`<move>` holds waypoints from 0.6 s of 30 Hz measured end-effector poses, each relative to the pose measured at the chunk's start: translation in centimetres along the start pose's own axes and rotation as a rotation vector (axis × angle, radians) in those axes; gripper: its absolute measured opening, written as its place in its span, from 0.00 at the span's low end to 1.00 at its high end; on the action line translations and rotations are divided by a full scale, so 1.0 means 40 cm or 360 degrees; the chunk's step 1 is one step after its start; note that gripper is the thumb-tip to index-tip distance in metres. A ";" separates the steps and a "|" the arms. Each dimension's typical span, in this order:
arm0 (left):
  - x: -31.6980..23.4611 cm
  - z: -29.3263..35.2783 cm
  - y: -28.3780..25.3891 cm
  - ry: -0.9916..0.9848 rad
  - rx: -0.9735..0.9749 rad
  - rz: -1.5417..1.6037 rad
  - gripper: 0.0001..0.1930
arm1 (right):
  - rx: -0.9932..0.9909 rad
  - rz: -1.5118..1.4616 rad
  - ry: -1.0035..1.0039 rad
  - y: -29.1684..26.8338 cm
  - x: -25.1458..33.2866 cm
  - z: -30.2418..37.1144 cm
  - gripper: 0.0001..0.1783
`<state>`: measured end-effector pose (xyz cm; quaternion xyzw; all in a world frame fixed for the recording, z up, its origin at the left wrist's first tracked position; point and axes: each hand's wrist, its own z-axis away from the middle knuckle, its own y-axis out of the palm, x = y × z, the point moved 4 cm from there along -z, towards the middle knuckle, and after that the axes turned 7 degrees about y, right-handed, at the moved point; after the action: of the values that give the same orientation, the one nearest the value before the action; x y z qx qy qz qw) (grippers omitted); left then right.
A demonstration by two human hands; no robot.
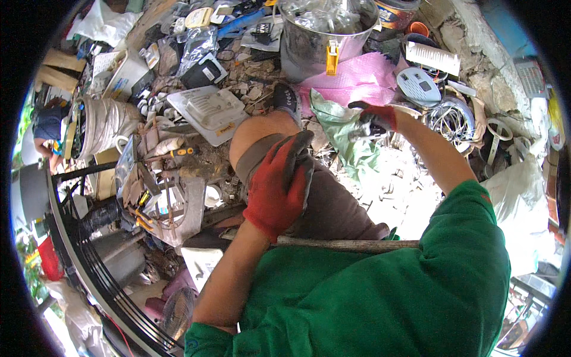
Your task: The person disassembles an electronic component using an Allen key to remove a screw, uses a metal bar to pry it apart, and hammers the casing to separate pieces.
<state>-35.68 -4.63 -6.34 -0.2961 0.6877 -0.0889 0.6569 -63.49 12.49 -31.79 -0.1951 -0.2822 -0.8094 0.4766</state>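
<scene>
My left hand [278,189], in a red work glove with a dark coated palm, is raised above my bent knee. Its fingers are curled together, and the glove hides anything inside them. Out to the right, my right hand [380,118], in a matching glove, reaches over a pale green plastic sack [342,128]. Its fingers look apart, with small greyish pieces just beneath them; no firm grip on these shows. Beside the sack lies a pink plastic sheet [357,80]. Strong glare washes out the pile of small scraps [398,187] below that hand.
A metal pot [303,50] of clear plastic pieces stands ahead, a yellow clip on its side. A white plastic panel [208,110], an orange-handled screwdriver [181,152] and mixed scrap lie leftward. Coiled wire [449,122] sits at right. A black metal frame [89,268] borders the left.
</scene>
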 end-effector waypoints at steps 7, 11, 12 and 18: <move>-0.028 -0.010 0.007 0.0081 -0.0025 -0.0080 0.20 | -0.0789 0.0943 0.0268 -0.114 -0.216 -0.218 0.25; 0.014 0.011 0.011 0.0018 -0.0105 0.0037 0.19 | -0.0210 0.2069 0.0100 -0.005 -0.185 -0.195 0.14; 0.023 0.015 0.009 0.0014 -0.0126 0.0029 0.18 | -0.0242 0.1672 0.0133 0.006 -0.184 -0.173 0.14; 0.011 0.015 0.003 -0.0087 -0.0136 0.0099 0.16 | -0.0234 0.0159 -0.0089 0.125 -0.136 -0.026 0.09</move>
<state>-35.14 -4.59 -6.84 -0.3047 0.6816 -0.0308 0.6646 -56.58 13.50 -34.42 -0.2659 -0.2253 -0.7973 0.4928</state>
